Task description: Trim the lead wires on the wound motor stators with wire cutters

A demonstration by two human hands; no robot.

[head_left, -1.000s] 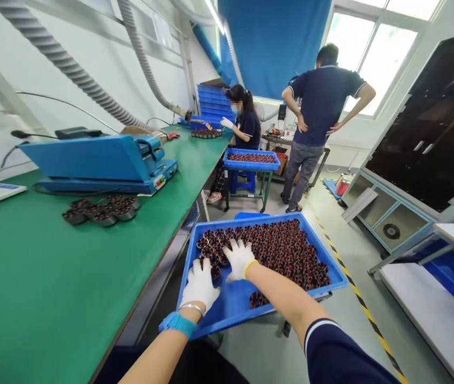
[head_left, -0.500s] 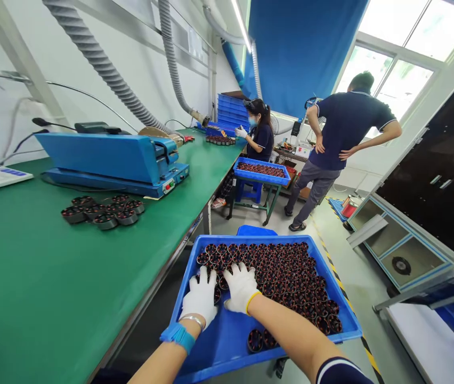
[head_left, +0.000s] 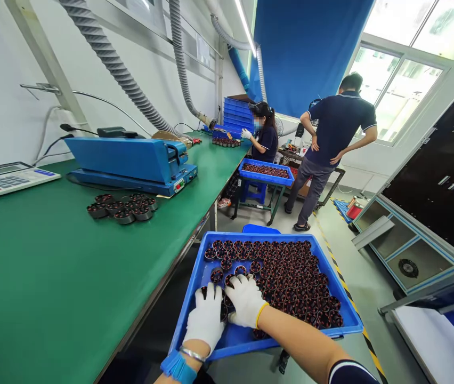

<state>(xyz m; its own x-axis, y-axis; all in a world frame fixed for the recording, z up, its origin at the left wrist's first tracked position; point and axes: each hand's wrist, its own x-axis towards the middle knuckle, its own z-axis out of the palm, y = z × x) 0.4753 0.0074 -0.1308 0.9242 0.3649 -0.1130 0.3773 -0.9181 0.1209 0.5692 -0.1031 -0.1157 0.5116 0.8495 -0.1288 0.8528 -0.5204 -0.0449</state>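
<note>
A blue tray below me holds many round dark parts with reddish windings. My left hand, in a white glove, rests over parts near the tray's left side, its fingers spread over them. Beside it my right hand, also gloved, lies on parts left of the packed rows, fingers apart. The two hands are close together. Parts under the palms and fingertips are partly hidden. A few loose parts sit just beyond my fingers, with gaps around them.
On the green table at left are several dark round parts, a blue machine and a calculator. Farther off, a seated person works near a second blue tray; another person stands at right.
Both hands have moved nearer the tray's front edge along with some parts, and gaps have opened in the rows beyond them. The view has shifted slightly left.
</note>
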